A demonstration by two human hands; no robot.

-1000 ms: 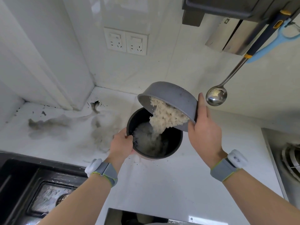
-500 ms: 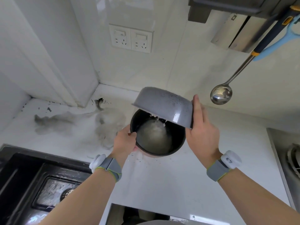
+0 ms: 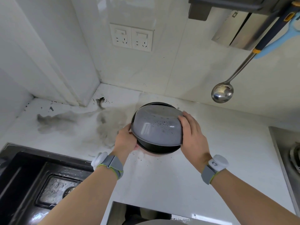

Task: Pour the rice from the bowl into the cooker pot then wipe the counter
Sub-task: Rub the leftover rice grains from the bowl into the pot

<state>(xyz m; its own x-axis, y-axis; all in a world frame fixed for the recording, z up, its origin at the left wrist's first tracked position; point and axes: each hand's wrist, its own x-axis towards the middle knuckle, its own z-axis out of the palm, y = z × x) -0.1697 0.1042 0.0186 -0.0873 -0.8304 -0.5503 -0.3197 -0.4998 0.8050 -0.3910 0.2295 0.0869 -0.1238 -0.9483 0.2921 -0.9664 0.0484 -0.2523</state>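
Observation:
A grey bowl [image 3: 158, 127] is turned upside down over the black cooker pot [image 3: 159, 149], covering nearly all of its mouth. My right hand [image 3: 193, 135] grips the bowl at its right side. My left hand [image 3: 125, 140] holds the pot's left rim. The pot stands on the white counter [image 3: 178, 181]. The rice and the pot's inside are hidden under the bowl. A few dark specks lie on the counter in front of the pot.
Dark grey smears [image 3: 68, 120] stain the counter left of the pot, near the wall corner. A black sink [image 3: 40, 187] lies at the lower left. A steel ladle [image 3: 222, 93] hangs at the right. A gas hob [image 3: 290, 156] is at the right edge.
The bowl was tilted with rice sliding into the pot; my right hand has turned it fully over and lowered it onto the pot's mouth. My left hand stays on the rim.

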